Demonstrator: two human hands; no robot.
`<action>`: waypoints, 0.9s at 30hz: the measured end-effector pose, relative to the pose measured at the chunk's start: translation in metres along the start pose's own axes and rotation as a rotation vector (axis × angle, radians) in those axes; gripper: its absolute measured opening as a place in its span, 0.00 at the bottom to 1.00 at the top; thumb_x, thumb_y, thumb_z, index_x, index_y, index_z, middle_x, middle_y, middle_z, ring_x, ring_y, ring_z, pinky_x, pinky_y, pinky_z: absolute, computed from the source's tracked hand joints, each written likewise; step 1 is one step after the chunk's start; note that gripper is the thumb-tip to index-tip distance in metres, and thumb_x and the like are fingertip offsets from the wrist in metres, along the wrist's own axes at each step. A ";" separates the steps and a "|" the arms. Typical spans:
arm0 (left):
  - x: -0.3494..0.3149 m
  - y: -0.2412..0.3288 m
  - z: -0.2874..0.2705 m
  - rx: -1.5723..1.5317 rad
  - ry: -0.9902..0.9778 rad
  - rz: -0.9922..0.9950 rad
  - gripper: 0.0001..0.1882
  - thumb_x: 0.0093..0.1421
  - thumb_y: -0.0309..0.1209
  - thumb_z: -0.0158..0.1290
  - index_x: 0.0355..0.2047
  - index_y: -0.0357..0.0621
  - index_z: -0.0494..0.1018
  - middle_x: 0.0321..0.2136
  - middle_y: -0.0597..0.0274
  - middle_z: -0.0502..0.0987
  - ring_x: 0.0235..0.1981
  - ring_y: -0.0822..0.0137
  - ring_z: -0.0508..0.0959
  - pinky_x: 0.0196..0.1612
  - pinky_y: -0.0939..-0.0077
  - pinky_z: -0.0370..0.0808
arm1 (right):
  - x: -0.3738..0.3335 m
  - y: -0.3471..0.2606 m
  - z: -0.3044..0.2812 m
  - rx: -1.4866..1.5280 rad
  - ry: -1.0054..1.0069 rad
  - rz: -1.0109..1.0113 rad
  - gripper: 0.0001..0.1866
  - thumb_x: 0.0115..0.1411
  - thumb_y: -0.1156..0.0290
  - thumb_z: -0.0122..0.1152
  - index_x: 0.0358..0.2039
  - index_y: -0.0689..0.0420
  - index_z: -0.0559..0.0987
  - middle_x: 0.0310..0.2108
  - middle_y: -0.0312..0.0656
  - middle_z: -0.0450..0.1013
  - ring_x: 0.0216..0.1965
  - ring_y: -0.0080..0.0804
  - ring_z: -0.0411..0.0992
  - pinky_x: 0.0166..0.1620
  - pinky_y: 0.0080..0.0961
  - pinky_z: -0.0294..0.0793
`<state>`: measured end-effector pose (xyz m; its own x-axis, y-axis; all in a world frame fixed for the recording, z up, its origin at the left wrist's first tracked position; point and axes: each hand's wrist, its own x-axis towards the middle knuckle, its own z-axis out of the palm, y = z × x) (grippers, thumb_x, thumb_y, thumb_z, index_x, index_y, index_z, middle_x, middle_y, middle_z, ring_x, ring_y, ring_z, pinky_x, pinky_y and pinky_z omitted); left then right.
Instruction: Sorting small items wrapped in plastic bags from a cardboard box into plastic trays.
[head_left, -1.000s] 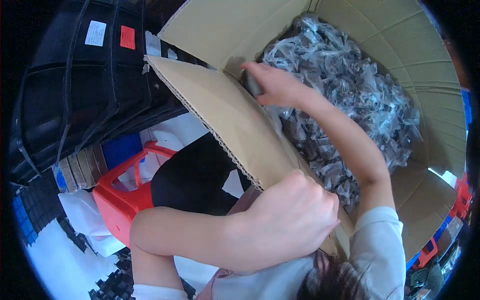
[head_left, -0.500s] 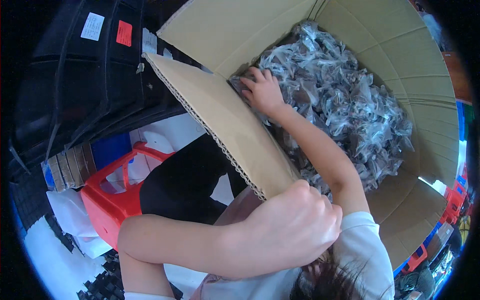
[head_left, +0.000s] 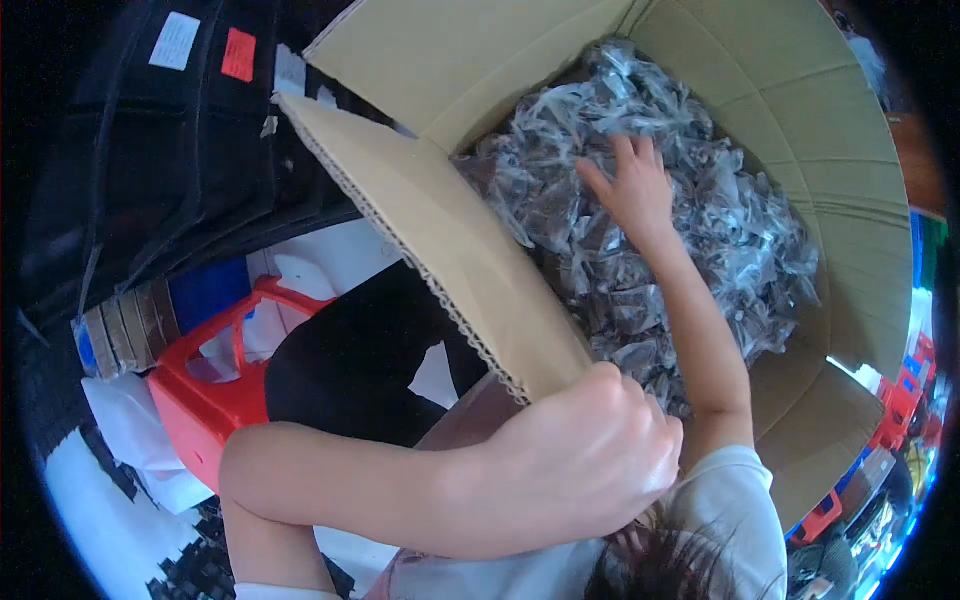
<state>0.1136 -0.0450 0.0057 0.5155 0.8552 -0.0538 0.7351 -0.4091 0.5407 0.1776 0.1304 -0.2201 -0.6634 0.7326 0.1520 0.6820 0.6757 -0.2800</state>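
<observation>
A large cardboard box [head_left: 850,250] stands with its flaps raised. Inside lies a heap of small clear plastic bags [head_left: 730,230] with dark contents that I cannot make out. My left hand [head_left: 575,460] is closed in a fist round the corner of the near-left box flap [head_left: 450,260]. Over the middle of the heap reaches my right hand [head_left: 640,190], palm down with fingers spread. It rests on or just above the bags, and nothing shows in its grasp.
A red plastic stool [head_left: 190,410] is at the left, with flattened cardboard pieces [head_left: 125,330] behind it. Big black ribbed containers [head_left: 150,160] bearing labels fill the upper left. Red chairs [head_left: 900,400] and assorted goods are past the box at the right.
My right hand has moved right, from the left edge of the heap to its middle. The left hand keeps its grip on the flap, and the view has shifted slightly.
</observation>
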 end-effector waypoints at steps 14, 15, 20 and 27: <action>0.005 -0.002 0.001 0.025 0.056 -0.010 0.11 0.49 0.35 0.54 0.18 0.44 0.66 0.14 0.65 0.68 0.18 0.70 0.72 0.22 0.79 0.67 | 0.004 0.020 -0.015 0.358 -0.166 0.102 0.24 0.44 0.50 0.66 0.37 0.54 0.79 0.33 0.50 0.75 0.35 0.51 0.74 0.39 0.39 0.73; 0.001 -0.001 0.001 0.037 0.048 -0.014 0.11 0.49 0.35 0.54 0.19 0.44 0.66 0.14 0.66 0.68 0.18 0.70 0.72 0.22 0.79 0.67 | 0.016 0.007 -0.034 0.351 -0.263 0.110 0.25 0.44 0.47 0.64 0.35 0.54 0.80 0.31 0.50 0.76 0.34 0.50 0.74 0.39 0.39 0.73; 0.017 -0.011 0.007 -0.048 0.075 0.055 0.10 0.48 0.34 0.53 0.19 0.43 0.67 0.14 0.65 0.68 0.18 0.70 0.72 0.22 0.79 0.67 | 0.076 -0.017 0.000 0.220 -0.595 0.100 0.31 0.47 0.40 0.59 0.29 0.61 0.80 0.31 0.53 0.76 0.35 0.48 0.75 0.39 0.40 0.74; 0.003 -0.004 0.004 0.024 0.060 0.020 0.09 0.48 0.33 0.52 0.19 0.43 0.67 0.14 0.66 0.69 0.18 0.71 0.72 0.21 0.81 0.67 | 0.015 -0.064 0.061 0.064 -0.059 -0.125 0.28 0.49 0.58 0.64 0.50 0.51 0.71 0.44 0.50 0.67 0.47 0.50 0.64 0.49 0.45 0.66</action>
<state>0.1141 -0.0417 0.0005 0.5034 0.8640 0.0082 0.7353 -0.4334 0.5211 0.1048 0.0931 -0.2576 -0.7604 0.6355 0.1341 0.5729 0.7536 -0.3224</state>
